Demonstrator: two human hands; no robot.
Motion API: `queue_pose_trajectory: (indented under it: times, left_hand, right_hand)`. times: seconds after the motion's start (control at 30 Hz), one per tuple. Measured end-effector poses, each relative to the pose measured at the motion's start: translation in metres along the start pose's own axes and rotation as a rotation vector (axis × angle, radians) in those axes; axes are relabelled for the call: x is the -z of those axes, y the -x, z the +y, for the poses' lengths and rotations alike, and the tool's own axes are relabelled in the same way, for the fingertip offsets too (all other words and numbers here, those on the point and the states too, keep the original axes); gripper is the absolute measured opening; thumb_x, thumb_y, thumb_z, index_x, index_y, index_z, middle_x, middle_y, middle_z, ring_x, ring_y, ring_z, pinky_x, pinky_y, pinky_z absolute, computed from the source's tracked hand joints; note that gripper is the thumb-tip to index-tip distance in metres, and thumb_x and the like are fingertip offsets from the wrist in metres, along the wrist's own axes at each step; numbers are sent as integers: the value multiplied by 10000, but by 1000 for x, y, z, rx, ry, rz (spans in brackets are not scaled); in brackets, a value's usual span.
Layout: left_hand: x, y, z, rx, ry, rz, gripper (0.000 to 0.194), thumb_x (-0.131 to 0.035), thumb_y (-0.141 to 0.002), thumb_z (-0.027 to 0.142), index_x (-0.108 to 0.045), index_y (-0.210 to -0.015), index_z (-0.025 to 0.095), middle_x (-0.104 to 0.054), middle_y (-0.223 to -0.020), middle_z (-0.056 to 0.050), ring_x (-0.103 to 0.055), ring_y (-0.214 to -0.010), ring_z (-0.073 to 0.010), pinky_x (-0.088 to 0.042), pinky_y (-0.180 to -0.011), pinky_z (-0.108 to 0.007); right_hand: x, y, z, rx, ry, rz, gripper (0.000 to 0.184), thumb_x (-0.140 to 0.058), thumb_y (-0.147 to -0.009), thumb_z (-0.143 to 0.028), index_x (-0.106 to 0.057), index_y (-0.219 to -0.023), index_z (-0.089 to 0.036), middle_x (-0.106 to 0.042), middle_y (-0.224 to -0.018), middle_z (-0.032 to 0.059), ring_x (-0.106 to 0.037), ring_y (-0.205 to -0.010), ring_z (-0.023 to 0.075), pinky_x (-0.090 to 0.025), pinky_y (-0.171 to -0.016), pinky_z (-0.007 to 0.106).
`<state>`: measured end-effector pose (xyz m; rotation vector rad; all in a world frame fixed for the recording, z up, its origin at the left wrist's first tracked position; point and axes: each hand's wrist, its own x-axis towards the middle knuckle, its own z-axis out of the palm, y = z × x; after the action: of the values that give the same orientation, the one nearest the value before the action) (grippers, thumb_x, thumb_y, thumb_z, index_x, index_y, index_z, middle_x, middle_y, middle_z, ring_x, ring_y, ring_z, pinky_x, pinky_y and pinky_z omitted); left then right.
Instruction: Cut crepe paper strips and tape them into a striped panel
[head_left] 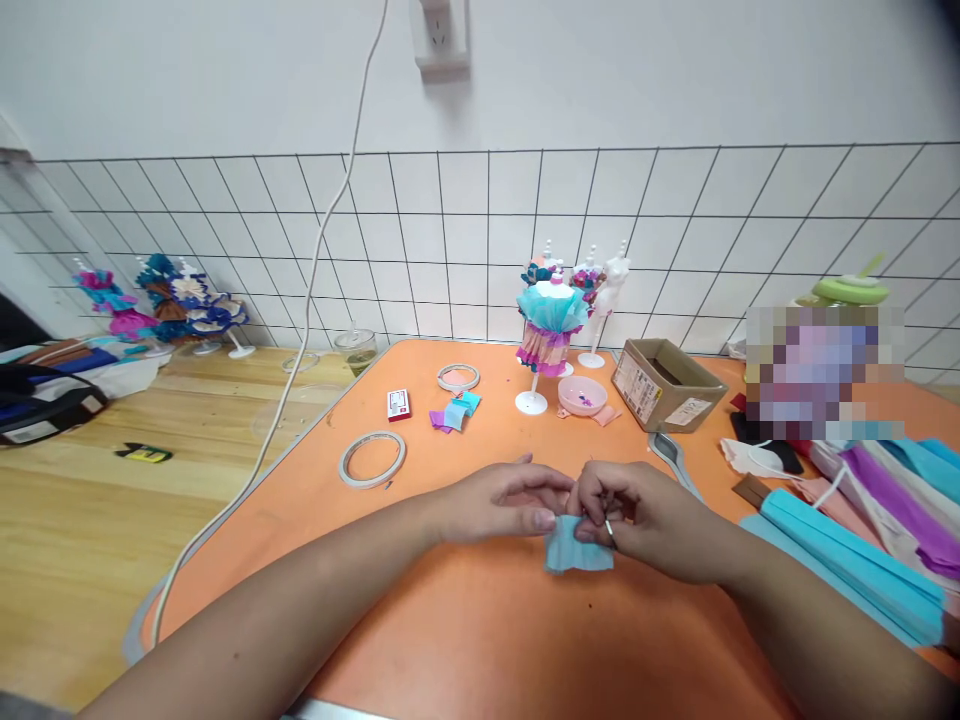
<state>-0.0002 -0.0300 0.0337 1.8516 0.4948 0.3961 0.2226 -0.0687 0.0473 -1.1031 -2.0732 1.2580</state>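
A small piece of light-blue crepe paper hangs from the fingers of both hands, above the orange table. My right hand, with a ring on one finger, pinches the paper along its top edge. My left hand closes on its upper left corner, thumb in front and fingers behind. The fingertips of the two hands meet there, and the top of the paper is partly hidden by them. Beyond the hands stands a small white dress form in a turquoise, peach and magenta paper dress.
Tape rolls, a small red-and-white box and folded paper pieces lie at left. A pink bowl, a cardboard box and grey-handled scissors are beyond my right hand. Crepe paper rolls cover the right side. A white cable crosses the left.
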Motion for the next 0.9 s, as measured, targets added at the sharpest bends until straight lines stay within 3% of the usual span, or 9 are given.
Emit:
queue_pose_trajectory:
  times: [0.07, 0.13, 0.33, 0.53, 0.63, 0.77, 0.9]
  left_hand:
    - [-1, -1, -2, 133, 116, -29, 496, -618, -740, 584, -608, -987, 154, -627, -833, -36, -585, -781, -158, -456, -724, -277]
    - [7, -1, -5, 216, 109, 1, 409, -671, -712, 532, -591, -828, 148, -567, -727, 10, -515, -650, -100, -408, -606, -211]
    - [38, 3, -18, 299, -222, 174, 314, -586, -781, 484, -600, -862, 180, -587, -794, 15, -516, -728, -121, -378, -621, -204]
    - [39, 2, -33, 456, -485, 304, 357, -510, -791, 526, -601, -737, 186, -550, -667, 17, -482, -616, -127, -321, -526, -229]
    - [38, 1, -34, 489, -573, 375, 350, -514, -783, 525, -603, -731, 190, -582, -726, 4, -510, -649, -140, -328, -544, -240]
    - [40, 0, -30, 480, -701, 362, 334, -541, -768, 521, -614, -723, 198, -619, -917, -13, -549, -807, -174, -359, -687, -270]
    - [42, 0, -30, 509, -775, 320, 339, -545, -769, 527, -626, -725, 201, -626, -948, -20, -541, -876, -198, -325, -801, -324]
  right_hand:
    - [8, -1, 6, -20, -111, 11, 227, -632, -778, -237, -416, -721, -196, -552, -763, -9, -475, -620, 90, -377, -533, 202]
    - [18, -5, 18, -44, -203, 41, 257, -663, -761, -259, -413, -754, -198, -575, -846, 10, -513, -669, 100, -403, -565, 211]
    - [35, -23, 56, -150, -208, 249, 359, -729, -667, -338, -404, -735, -201, -556, -786, 2, -542, -734, 135, -430, -636, 242]
    - [29, -34, 77, -224, 33, 360, 268, -661, -687, -338, -431, -728, -206, -479, -636, -51, -459, -581, 106, -349, -535, 217]
    - [25, -35, 74, -260, 197, 380, 212, -627, -699, -335, -459, -729, -210, -454, -586, -65, -431, -538, 106, -316, -505, 216]
    - [21, -36, 69, -262, 379, 408, 157, -597, -714, -328, -489, -715, -214, -477, -582, -58, -442, -547, 116, -315, -507, 222]
    - [19, -37, 71, -263, 445, 417, 152, -590, -722, -340, -501, -720, -216, -536, -617, -43, -489, -578, 130, -316, -509, 228]
